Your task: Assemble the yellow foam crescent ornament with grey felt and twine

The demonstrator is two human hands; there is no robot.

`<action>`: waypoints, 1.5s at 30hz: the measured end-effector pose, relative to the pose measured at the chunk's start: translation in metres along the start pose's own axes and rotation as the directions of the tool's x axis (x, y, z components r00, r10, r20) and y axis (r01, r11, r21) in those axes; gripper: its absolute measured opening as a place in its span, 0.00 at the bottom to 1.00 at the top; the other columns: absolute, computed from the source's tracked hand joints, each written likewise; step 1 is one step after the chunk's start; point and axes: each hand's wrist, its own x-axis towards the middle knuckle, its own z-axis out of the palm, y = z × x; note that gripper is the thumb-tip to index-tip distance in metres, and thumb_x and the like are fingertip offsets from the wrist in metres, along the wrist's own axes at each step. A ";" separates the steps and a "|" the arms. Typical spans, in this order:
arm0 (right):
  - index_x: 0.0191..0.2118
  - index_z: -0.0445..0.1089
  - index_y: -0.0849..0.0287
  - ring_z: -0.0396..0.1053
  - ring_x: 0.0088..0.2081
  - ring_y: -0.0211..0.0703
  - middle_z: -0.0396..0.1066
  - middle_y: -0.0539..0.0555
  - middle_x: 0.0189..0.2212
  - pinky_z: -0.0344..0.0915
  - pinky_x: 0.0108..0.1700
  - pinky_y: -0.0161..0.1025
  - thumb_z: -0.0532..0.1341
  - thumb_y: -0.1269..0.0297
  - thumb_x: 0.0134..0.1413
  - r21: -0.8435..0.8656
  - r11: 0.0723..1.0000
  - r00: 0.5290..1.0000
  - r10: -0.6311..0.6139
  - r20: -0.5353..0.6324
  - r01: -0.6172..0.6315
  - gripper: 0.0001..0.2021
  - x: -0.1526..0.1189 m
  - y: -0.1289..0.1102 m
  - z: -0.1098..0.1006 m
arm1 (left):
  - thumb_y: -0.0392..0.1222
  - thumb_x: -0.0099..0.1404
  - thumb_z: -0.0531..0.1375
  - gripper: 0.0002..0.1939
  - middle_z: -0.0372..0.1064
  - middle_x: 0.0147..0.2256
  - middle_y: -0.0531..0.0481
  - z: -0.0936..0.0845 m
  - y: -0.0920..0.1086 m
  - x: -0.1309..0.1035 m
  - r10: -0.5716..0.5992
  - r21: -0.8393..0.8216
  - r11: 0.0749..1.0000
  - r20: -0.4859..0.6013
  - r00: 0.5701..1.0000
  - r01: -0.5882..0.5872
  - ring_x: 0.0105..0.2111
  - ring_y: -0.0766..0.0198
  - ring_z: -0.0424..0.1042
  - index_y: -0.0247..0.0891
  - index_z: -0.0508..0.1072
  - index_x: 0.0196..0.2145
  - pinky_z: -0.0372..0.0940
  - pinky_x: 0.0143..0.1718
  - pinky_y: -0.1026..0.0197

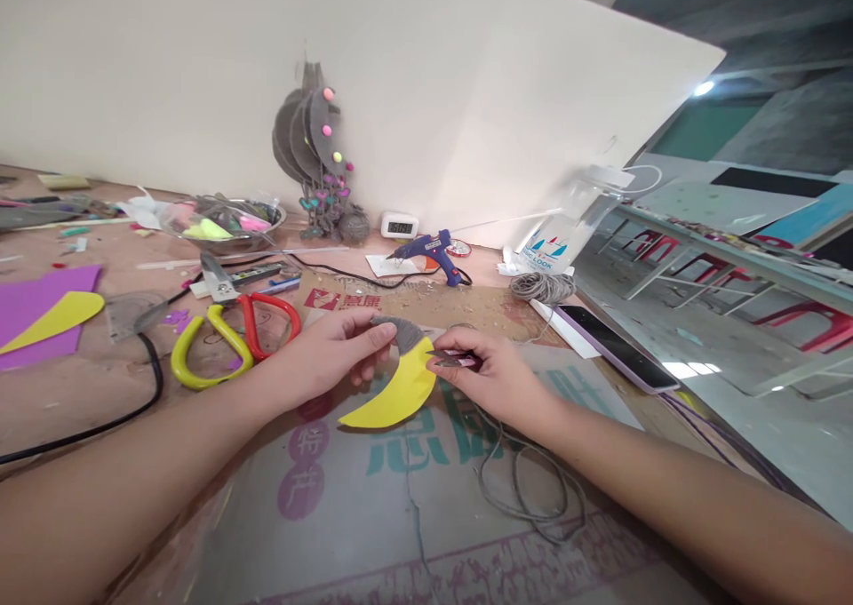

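Note:
My left hand (353, 346) pinches the upper end of a yellow crescent (396, 394), cut from a thin sheet. Grey cord (408, 333) is wound closely round that end, while the lower, pointed part is bare. Between the thumb and fingers of my right hand (506, 381) is a small dark pointed tool (453, 358), its tip close to the crescent's right edge; its exact kind is unclear. Loose loops of grey cord (526, 498) lie below my right hand on a printed plastic sheet (320, 543).
Scissors (230, 343) with yellow and red handles lie left. Behind are a blue glue gun (433, 251), a small clock (400, 226), a bowl (223, 236) of scraps and a grey ornament (313, 143). A cord bundle (543, 287), phone (619, 347) and clear bottle (573, 223) stand right.

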 end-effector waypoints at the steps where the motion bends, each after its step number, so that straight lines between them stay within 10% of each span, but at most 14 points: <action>1: 0.28 0.69 0.60 0.60 0.24 0.33 0.65 0.48 0.23 0.57 0.25 0.30 0.60 0.62 0.50 0.025 1.000 1.000 0.005 0.020 -0.005 0.06 0.001 0.000 0.001 | 0.52 0.61 0.54 0.15 0.62 0.23 0.55 0.000 -0.001 0.000 0.002 0.018 1.000 -0.002 1.000 -0.002 0.20 0.74 0.59 0.35 0.65 0.28 0.57 0.22 0.70; 8: 0.30 0.71 0.60 0.57 0.23 0.31 0.64 0.48 0.23 0.54 0.24 0.29 0.58 0.63 0.52 0.064 0.998 0.997 0.007 0.074 -0.011 0.08 0.000 0.001 0.005 | 0.59 0.56 0.56 0.20 0.58 0.16 0.57 0.002 -0.001 -0.001 -0.078 0.351 0.932 -0.036 0.996 0.086 0.16 0.72 0.55 0.37 0.66 0.24 0.49 0.15 0.69; 20: 0.30 0.70 0.61 0.56 0.24 0.32 0.62 0.49 0.23 0.54 0.25 0.30 0.58 0.58 0.52 0.078 0.995 0.994 0.058 0.089 -0.065 0.11 0.001 0.002 0.004 | 0.52 0.58 0.55 0.14 0.62 0.20 0.56 0.000 0.001 -0.001 -0.069 0.420 0.906 0.008 0.998 0.059 0.19 0.70 0.61 0.38 0.70 0.28 0.52 0.18 0.68; 36: 0.28 0.65 0.61 0.57 0.25 0.33 0.61 0.48 0.23 0.56 0.26 0.30 0.58 0.58 0.51 0.135 0.988 0.994 0.063 0.084 -0.074 0.10 0.001 -0.005 0.003 | 0.50 0.60 0.56 0.15 0.60 0.19 0.57 0.000 0.001 0.001 -0.067 -0.019 0.998 -0.007 0.998 0.067 0.18 0.75 0.58 0.35 0.64 0.24 0.55 0.21 0.70; 45: 0.35 0.62 0.58 0.57 0.25 0.32 0.58 0.46 0.24 0.57 0.27 0.30 0.57 0.60 0.54 0.120 0.992 0.988 0.048 -0.149 -0.030 0.08 0.001 0.005 0.001 | 0.47 0.61 0.56 0.12 0.59 0.20 0.58 0.002 0.000 -0.001 -0.058 -0.064 0.996 0.008 0.998 0.058 0.19 0.75 0.56 0.36 0.63 0.25 0.52 0.20 0.71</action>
